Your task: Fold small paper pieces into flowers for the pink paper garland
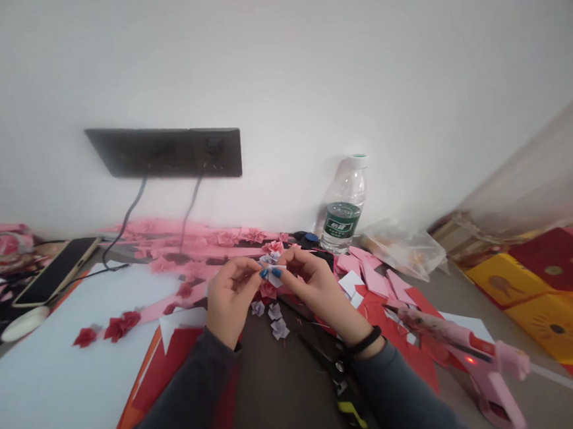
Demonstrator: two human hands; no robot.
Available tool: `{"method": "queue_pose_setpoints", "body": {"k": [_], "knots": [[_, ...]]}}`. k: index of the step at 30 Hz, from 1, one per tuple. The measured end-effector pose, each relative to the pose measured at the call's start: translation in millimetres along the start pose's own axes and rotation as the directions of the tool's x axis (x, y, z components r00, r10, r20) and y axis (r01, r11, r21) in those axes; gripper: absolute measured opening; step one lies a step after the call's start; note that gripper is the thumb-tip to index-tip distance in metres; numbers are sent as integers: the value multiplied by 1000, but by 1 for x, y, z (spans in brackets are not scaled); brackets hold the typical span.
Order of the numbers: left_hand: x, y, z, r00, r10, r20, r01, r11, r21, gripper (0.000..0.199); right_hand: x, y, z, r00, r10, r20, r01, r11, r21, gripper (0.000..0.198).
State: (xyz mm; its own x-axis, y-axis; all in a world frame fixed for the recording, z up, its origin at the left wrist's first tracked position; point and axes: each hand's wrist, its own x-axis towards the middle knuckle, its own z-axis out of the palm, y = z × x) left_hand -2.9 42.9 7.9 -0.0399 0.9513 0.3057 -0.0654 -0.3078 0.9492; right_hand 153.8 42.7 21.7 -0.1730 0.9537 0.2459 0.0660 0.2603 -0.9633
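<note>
Between my two hands is a small piece of white paper [276, 281], folded, though its exact shape is partly covered by my fingers. My left hand [232, 293] pinches its left side with thumb and forefinger. From the right, my right hand [317, 288] pinches the other side; both thumbs meet near its middle. Just below lie several small pale lilac paper flowers [277, 323]. Pink paper flowers [273, 247] show behind my fingertips. Partly under my right forearm, a pair of scissors [339, 369] rests on the table.
A pink glue gun [469, 352] with a lit red light lies right, near red paper sheets [423, 375]. A water bottle [344, 206] stands by the wall. A phone [55, 272], cables [130, 217], a large white sheet [56, 384] and red paper flowers [121, 325] occupy the left.
</note>
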Motion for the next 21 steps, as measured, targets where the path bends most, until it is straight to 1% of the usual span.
{"method": "queue_pose_setpoints", "body": {"k": [5, 7, 10, 12, 15, 18, 21], "knots": [[-1, 3, 3, 1000, 11, 29, -11, 1000, -26, 8, 1, -1, 0, 999, -15, -28, 13, 997, -70, 16], [-2, 3, 4, 999, -1, 34, 3, 999, -46, 11, 0, -2, 0, 1000, -21, -22, 19, 994, -104, 15], [-1, 0, 2, 999, -37, 12, 38, 998, -41, 16, 0, -3, 1, 1000, -22, 5, 22, 991, -133, 15], [0, -2, 1, 998, -64, 2, 64, 997, -50, 17, 0, -2, 1, 1000, -20, 12, 22, 992, -124, 17], [1, -5, -1, 995, -96, -28, 93, 992, -79, 18, 0, 1, 1, 1000, -19, 22, 21, 998, -57, 20], [1, -6, -1, 993, -90, -76, 84, 993, -83, 18, 0, 2, 2, 998, -3, 67, 3, 1000, -4, 23], [1, -6, -1, 992, -81, -97, 73, 994, -84, 18, 0, 2, 2, 997, -20, 72, 22, 999, -26, 24]]}}
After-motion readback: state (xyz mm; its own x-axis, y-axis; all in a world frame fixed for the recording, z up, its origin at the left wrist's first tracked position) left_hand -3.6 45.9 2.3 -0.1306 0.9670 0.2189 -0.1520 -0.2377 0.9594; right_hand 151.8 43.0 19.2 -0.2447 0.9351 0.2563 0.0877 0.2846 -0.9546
